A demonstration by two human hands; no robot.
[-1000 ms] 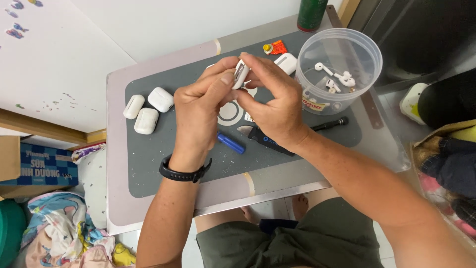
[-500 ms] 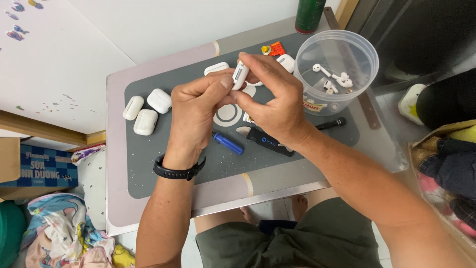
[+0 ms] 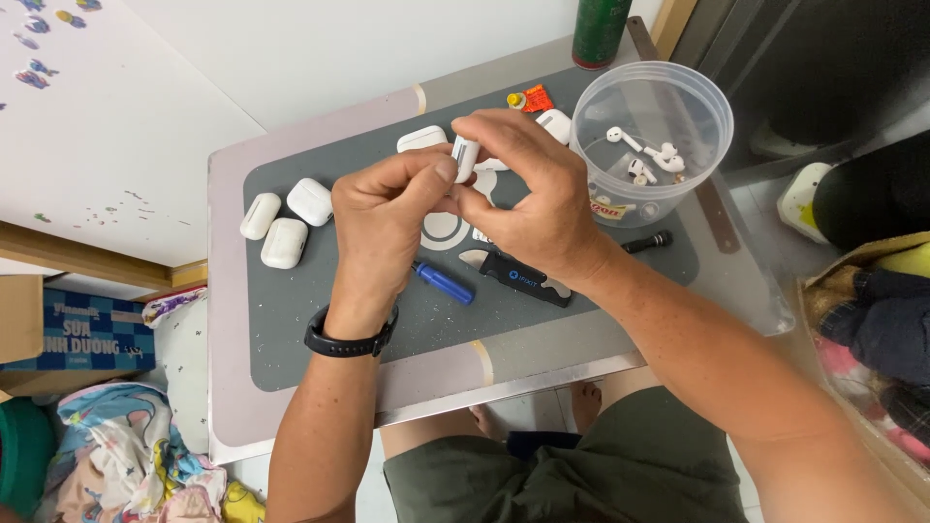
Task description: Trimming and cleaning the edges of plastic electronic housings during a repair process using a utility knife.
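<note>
On the near part of the grey mat (image 3: 320, 334) lie a blue-handled tool (image 3: 444, 282) and a black tool (image 3: 523, 277), partly hidden under the hands. Above them the left hand (image 3: 383, 228) and right hand (image 3: 528, 199) pinch a small white earbud piece (image 3: 466, 157) between fingertips. Three white cases (image 3: 284, 221) sit to the left. Far right, a clear plastic tub (image 3: 651, 140) holds loose white earbuds (image 3: 649, 160). Since a second ago the hands have stayed together over the mat
</note>
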